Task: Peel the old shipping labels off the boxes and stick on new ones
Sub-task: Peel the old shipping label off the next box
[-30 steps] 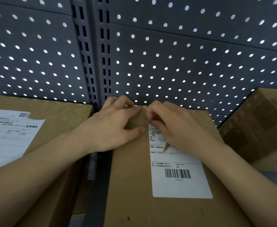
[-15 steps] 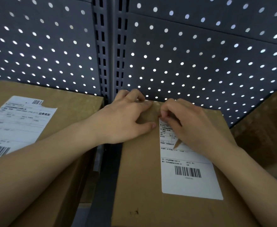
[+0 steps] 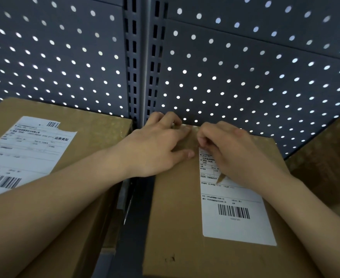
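The right hand (image 3: 239, 155) is bunched up tight, fingers curled in and fingertips pinching at the top left corner of the shipping label (image 3: 235, 217). How much of the corner has lifted is hidden under the knuckles. The wrist lies across the upper part of the label, and the forearm runs back to the lower right. A thin brown sliver shows on the label just beside the heel of the hand; I can't tell what it is.

The left hand (image 3: 155, 149) steadies the same carton (image 3: 175, 217). Its fingers hook over the far top edge and its thumb (image 3: 185, 153) lies flat on the cardboard just beside the label's corner.

The label sits on the carton's top face, towards the right. It is white and rectangular, with printed lines and a barcode low down. The carton is plain brown cardboard with a small scuff near its front edge.

To the left, across a dark gap, a second carton (image 3: 97, 125) carries its own white label (image 3: 24, 149), which has a ragged notch in its top edge. A third carton (image 3: 325, 163) stands at the right.

Behind them all is a dark grey metal pegboard (image 3: 245, 77), with light showing through its round holes, split by a slotted upright (image 3: 141, 67).
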Demonstrator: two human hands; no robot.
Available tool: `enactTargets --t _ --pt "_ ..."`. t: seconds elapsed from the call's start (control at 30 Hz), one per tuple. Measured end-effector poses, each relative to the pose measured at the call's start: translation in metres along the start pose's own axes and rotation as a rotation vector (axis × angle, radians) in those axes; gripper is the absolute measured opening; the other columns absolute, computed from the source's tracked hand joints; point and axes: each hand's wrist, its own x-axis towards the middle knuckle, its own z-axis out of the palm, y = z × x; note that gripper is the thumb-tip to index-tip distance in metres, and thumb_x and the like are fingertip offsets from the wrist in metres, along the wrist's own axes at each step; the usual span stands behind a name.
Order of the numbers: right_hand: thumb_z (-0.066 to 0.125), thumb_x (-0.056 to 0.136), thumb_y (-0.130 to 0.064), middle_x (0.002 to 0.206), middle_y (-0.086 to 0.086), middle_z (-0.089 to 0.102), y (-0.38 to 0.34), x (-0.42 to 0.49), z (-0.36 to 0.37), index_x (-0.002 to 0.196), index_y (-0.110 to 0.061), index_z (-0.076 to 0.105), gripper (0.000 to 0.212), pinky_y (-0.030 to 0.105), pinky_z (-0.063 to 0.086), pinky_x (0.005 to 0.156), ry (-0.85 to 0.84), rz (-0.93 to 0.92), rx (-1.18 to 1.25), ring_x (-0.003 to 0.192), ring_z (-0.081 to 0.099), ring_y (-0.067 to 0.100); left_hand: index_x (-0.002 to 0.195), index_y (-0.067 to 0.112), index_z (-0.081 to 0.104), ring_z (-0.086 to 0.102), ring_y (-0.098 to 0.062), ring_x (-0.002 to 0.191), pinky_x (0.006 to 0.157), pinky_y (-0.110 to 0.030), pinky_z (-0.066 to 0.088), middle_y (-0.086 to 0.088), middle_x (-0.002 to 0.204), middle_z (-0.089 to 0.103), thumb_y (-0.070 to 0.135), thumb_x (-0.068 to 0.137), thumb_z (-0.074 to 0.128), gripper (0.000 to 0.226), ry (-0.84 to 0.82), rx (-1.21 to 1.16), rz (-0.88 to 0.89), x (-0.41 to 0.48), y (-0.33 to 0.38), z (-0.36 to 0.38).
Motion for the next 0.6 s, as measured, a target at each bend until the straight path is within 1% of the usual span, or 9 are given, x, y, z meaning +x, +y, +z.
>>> enactTargets --t 0.07,0.13,0.2,0.27,0.33,0.4,0.47,0.53,0.6 --pt "0.052 0.094 -0.005 0.082 -0.013 0.046 -0.003 -0.001 -0.004 0.088 -0.028 0.046 0.025 0.006 0.036 0.067 -0.026 0.000 -0.025 0.091 0.035 -0.021 0.150 0.035 0.032 0.016 -0.012 0.133 0.104 -0.046 0.041 0.011 0.140 0.027 0.060 0.093 0.040 0.063 -0.004 -0.001 0.004 0.000 0.000 0.001" --pt "0.052 0.094 -0.004 0.089 -0.011 0.051 -0.003 -0.005 -0.007 0.091 -0.030 0.047 0.027 -0.007 0.025 0.073 -0.052 0.009 -0.032 0.090 0.031 -0.028 0.151 0.034 0.030 0.016 -0.013 0.133 0.105 -0.045 0.041 0.011 0.140 0.026 0.059 0.094 0.039 0.063 -0.009 0.007 0.006 0.001 0.000 0.002" --pt "0.055 0.093 -0.003 0.091 -0.013 0.053 -0.002 -0.009 -0.008 0.095 -0.029 0.053 0.026 -0.008 0.024 0.072 -0.036 0.031 -0.003 0.089 0.032 -0.031 0.152 0.032 0.029 0.016 -0.013 0.133 0.106 -0.045 0.040 0.011 0.141 0.026 0.060 0.093 0.039 0.066 -0.008 0.011 0.008 0.002 -0.002 0.002" --pt "0.058 0.096 -0.011 0.093 -0.018 0.051 0.004 -0.011 -0.005 0.103 -0.026 0.060 0.017 -0.008 0.024 0.074 0.008 0.053 0.050 0.091 0.034 -0.030 0.153 0.030 0.029 0.017 -0.013 0.133 0.106 -0.046 0.041 0.011 0.141 0.026 0.062 0.093 0.040 0.068 -0.001 0.005 0.004 0.002 -0.003 0.002" --pt "0.061 0.095 -0.019 0.098 -0.019 0.052 0.007 -0.011 -0.002 0.106 -0.025 0.065 0.013 -0.008 0.024 0.076 0.027 0.060 0.074 0.093 0.039 -0.023 0.153 0.030 0.029 0.017 -0.013 0.133 0.106 -0.047 0.040 0.011 0.140 0.027 0.063 0.092 0.039 0.069 0.001 0.001 0.005 0.002 -0.003 0.002" --pt "0.062 0.095 -0.023 0.105 -0.018 0.054 0.010 -0.009 -0.001 0.110 -0.025 0.067 0.016 -0.007 0.025 0.077 0.013 0.050 0.082 0.091 0.043 -0.010 0.152 0.031 0.030 0.017 -0.013 0.133 0.106 -0.047 0.040 0.011 0.140 0.027 0.063 0.092 0.039 0.069 0.002 -0.001 0.004 0.002 -0.003 0.002" --pt "0.061 0.095 -0.025 0.109 -0.016 0.056 0.012 -0.007 -0.001 0.114 -0.025 0.068 0.020 -0.007 0.024 0.078 -0.009 0.047 0.087 0.091 0.039 -0.007 0.151 0.032 0.030 0.017 -0.013 0.133 0.106 -0.046 0.040 0.011 0.139 0.027 0.063 0.092 0.040 0.068 0.003 -0.003 0.003 0.002 -0.003 0.002" --pt "0.061 0.096 -0.025 0.109 -0.015 0.057 0.013 -0.006 -0.001 0.112 -0.026 0.069 0.018 -0.009 0.022 0.079 -0.019 0.047 0.080 0.093 0.037 -0.008 0.151 0.032 0.031 0.018 -0.013 0.132 0.106 -0.046 0.040 0.011 0.139 0.028 0.063 0.091 0.040 0.068 0.003 -0.004 0.002 0.002 -0.003 0.002" --pt "0.062 0.095 -0.023 0.107 -0.014 0.058 0.013 -0.005 0.001 0.105 -0.027 0.070 0.014 -0.007 0.023 0.080 -0.016 0.043 0.100 0.098 0.043 -0.003 0.150 0.031 0.033 0.018 -0.013 0.132 0.106 -0.045 0.040 0.011 0.139 0.028 0.063 0.090 0.039 0.069 0.003 -0.005 0.007 0.002 -0.002 0.002"
